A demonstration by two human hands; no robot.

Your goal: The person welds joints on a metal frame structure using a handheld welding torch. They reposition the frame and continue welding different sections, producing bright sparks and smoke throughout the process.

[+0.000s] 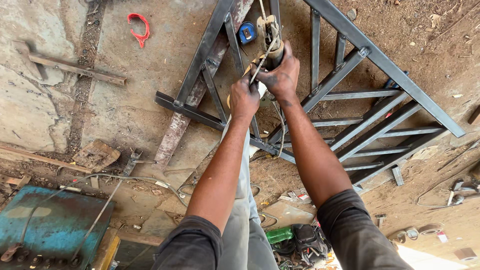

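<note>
A: Power tool (270, 42): hand-held, worn and grimy body, held over the metal frame (350, 95); its working end hidden behind the hands, so the exact kind cannot be told; a thin cable (281, 127) hangs from it down past the wrists.

B: Hands, state?

A: Right hand (282, 75): fingers closed around the tool's body, dark smears on the back; left hand (244, 97): closed on the tool's lower part, just beside the right, the two touching; both forearms reach forward from dark rolled sleeves.

B: Frame, entry?

A: Metal frame: grey square tubing, long outer rails with parallel cross bars, lying flat on the dirt floor; a rusty flat bar (200, 90) lies under its left part; a blue tape measure (246, 32) sits on the ground just beside the tool's top end.

B: Surroundings?

A: Red clamp-shaped piece (139, 27) on the concrete, well apart to the left; length of rusty angle iron (75, 69) near it; flat wooden block (96, 155) lower left; blue metal box (50, 225) at the bottom left corner, with cables (130, 178) running from it across the floor; green bottle (279, 234) and a dark bag (307, 242) near the person's legs; scattered scraps at lower right, too small to tell.
</note>
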